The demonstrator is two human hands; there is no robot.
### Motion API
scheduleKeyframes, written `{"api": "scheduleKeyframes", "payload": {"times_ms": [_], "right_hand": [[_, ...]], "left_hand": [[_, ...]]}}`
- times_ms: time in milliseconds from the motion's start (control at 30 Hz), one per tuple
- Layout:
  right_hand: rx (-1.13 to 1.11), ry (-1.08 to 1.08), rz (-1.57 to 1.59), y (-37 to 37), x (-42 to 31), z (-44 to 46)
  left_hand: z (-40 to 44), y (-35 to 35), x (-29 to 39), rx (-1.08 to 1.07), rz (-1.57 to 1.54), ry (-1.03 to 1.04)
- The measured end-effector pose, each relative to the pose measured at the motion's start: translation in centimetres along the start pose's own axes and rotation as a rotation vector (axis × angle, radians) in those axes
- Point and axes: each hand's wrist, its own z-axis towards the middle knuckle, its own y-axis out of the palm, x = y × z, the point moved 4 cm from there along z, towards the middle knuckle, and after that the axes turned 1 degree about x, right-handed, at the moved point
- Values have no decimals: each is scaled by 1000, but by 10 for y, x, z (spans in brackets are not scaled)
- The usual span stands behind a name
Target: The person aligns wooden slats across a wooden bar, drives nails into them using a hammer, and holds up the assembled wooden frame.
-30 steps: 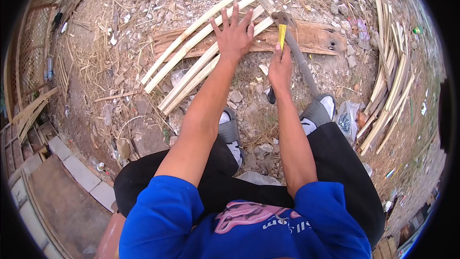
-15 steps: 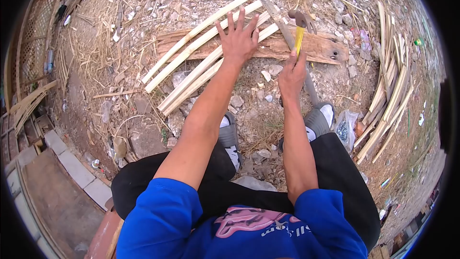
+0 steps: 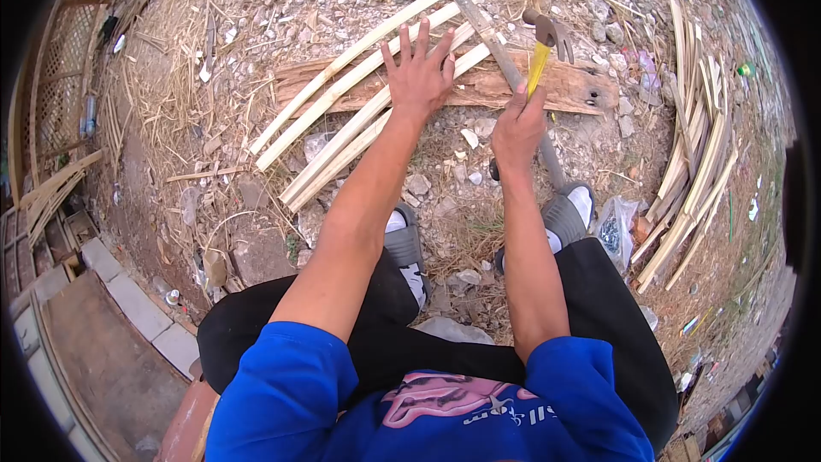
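My left hand (image 3: 418, 74) lies flat with its fingers spread over several pale wooden strips (image 3: 329, 101). The strips fan out side by side across a weathered wooden plank (image 3: 547, 91) on the ground. Wrapped round the yellow handle of a claw hammer (image 3: 540, 60) is my right hand (image 3: 518, 133); the hammer's head points up, away from me. A long grey-brown stick (image 3: 479, 21) crosses the far ends of the strips at a slant and runs down behind my right hand toward my right foot.
A pile of thin wooden strips (image 3: 701, 154) lies to the right. Near my right sandal is a clear plastic bag (image 3: 614, 231), its contents hard to make out. Stones and dry straw cover the ground. A lattice panel (image 3: 67, 77) stands at the far left, above grey blocks (image 3: 132, 295).
The hammer has risen slightly and tilted a little to the right in my right hand. My left hand has stayed on the strips, shifted only slightly in view.
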Motion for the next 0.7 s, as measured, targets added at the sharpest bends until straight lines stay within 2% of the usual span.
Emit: {"api": "scheduleKeyframes", "payload": {"times_ms": [33, 133, 233, 333, 433, 533, 633, 700], "right_hand": [[39, -65, -11, 5, 6, -4], [-152, 114, -70, 19, 21, -17], [-96, 47, -10, 12, 14, -14], [22, 152, 273, -4, -3, -19], [84, 57, 182, 4, 6, -24], [-229, 202, -58, 9, 27, -12], [-34, 79, 51, -6, 15, -14], [-84, 98, 64, -5, 12, -16]], "left_hand": [[1, 0, 0, -1, 2, 0], [1, -1, 1, -7, 7, -4], [1, -5, 1, -8, -6, -2], [3, -2, 0, -17, 1, -14], [1, -5, 3, -16, 22, 1], [3, -2, 5, -20, 42, 22], [3, -1, 4, -13, 75, 21], [-1, -1, 3, -3, 81, 28]]}}
